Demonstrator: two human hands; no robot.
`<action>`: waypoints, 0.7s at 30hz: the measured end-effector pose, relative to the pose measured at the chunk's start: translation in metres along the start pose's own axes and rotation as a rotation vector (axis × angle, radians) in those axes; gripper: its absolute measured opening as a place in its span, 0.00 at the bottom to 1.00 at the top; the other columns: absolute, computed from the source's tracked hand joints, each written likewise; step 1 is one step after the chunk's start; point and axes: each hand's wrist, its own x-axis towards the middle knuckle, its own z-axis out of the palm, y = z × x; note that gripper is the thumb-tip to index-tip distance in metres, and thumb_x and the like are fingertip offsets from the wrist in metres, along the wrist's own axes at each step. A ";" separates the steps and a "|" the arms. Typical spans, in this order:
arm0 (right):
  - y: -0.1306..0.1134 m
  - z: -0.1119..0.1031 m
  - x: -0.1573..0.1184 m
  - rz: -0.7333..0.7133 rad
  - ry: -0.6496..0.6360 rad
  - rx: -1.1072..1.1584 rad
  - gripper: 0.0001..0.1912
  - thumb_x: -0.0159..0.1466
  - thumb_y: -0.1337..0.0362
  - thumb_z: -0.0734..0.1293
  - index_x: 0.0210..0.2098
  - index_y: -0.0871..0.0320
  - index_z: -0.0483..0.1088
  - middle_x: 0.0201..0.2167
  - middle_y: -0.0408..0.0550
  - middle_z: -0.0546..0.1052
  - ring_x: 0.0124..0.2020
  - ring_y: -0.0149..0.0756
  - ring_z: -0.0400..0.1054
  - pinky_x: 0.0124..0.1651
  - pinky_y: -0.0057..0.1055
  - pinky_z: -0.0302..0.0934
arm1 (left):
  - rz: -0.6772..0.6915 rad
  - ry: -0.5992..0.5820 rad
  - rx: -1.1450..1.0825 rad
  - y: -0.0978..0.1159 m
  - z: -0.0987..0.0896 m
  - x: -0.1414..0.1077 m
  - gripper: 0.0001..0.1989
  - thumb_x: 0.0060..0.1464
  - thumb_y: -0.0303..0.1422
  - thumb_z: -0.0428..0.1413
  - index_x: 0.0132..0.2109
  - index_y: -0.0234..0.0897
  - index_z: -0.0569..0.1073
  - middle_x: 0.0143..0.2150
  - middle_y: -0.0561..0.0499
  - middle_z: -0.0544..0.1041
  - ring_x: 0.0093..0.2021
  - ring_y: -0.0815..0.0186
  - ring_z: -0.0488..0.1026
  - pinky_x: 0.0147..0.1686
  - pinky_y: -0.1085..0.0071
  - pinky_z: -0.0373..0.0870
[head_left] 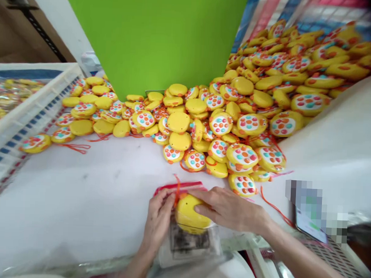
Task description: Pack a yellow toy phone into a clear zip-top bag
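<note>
A yellow toy point(192, 217) with a rounded, plain back lies at the front of the table, partly inside a clear plastic bag point(196, 246) with a red-pink strip along its top edge. My right hand point(222, 206) reaches over the toy from the right, fingers and thumb closed on it. On the other side, my left hand point(159, 213) pinches the bag's edge by the red strip. An orange cord point(177, 188) stands up beside those fingertips; whether they touch it I cannot tell. Dark printing shows on the bag's lower part.
A heap of yellow toys point(180, 122) with coloured dots spreads behind my hands and climbs to the right. A green board point(156, 39) stands at the back. A white crate point(42, 94) is at left, a phone point(310, 226) at right, near a loose orange cord point(274, 207).
</note>
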 end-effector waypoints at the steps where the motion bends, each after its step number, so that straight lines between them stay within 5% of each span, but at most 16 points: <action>1: 0.001 0.004 -0.001 -0.026 -0.006 0.011 0.17 0.70 0.59 0.55 0.53 0.51 0.68 0.34 0.47 0.78 0.35 0.40 0.73 0.37 0.34 0.64 | 0.002 0.012 0.019 0.001 0.002 -0.002 0.13 0.52 0.43 0.57 0.33 0.36 0.74 0.32 0.51 0.76 0.33 0.63 0.72 0.34 0.71 0.69; 6: -0.007 0.031 -0.006 -0.120 -0.031 -0.116 0.12 0.66 0.66 0.61 0.28 0.54 0.73 0.29 0.47 0.77 0.32 0.42 0.73 0.35 0.38 0.66 | 0.043 -0.050 0.094 0.003 0.006 -0.008 0.15 0.57 0.43 0.52 0.30 0.38 0.71 0.28 0.50 0.75 0.33 0.61 0.73 0.35 0.69 0.69; 9: -0.019 0.043 -0.006 -0.179 0.148 -0.220 0.09 0.60 0.75 0.64 0.34 0.55 0.72 0.38 0.50 0.77 0.44 0.49 0.71 0.45 0.46 0.66 | 0.105 -0.022 0.119 0.002 0.004 -0.011 0.16 0.59 0.41 0.50 0.27 0.37 0.67 0.24 0.53 0.69 0.28 0.66 0.67 0.30 0.73 0.64; 12: -0.031 0.052 -0.001 -0.250 0.260 -0.142 0.11 0.61 0.73 0.65 0.42 0.58 0.71 0.45 0.53 0.76 0.50 0.47 0.69 0.54 0.47 0.63 | 0.143 0.013 0.152 0.000 0.001 -0.012 0.16 0.60 0.40 0.49 0.26 0.37 0.64 0.24 0.55 0.64 0.27 0.68 0.62 0.29 0.74 0.60; 17: -0.036 0.064 0.008 -0.155 0.141 -0.057 0.02 0.61 0.67 0.67 0.34 0.59 0.70 0.31 0.48 0.76 0.33 0.43 0.73 0.39 0.41 0.70 | 0.099 0.051 0.202 -0.006 -0.004 -0.016 0.15 0.60 0.41 0.49 0.28 0.38 0.66 0.26 0.55 0.65 0.30 0.66 0.63 0.33 0.72 0.60; 21: -0.036 0.059 0.013 -0.128 0.209 -0.013 0.03 0.64 0.68 0.64 0.36 0.59 0.70 0.36 0.50 0.76 0.38 0.43 0.71 0.41 0.39 0.69 | 0.055 0.041 0.180 -0.013 -0.009 -0.017 0.16 0.61 0.43 0.48 0.30 0.37 0.67 0.27 0.54 0.66 0.31 0.66 0.63 0.33 0.72 0.60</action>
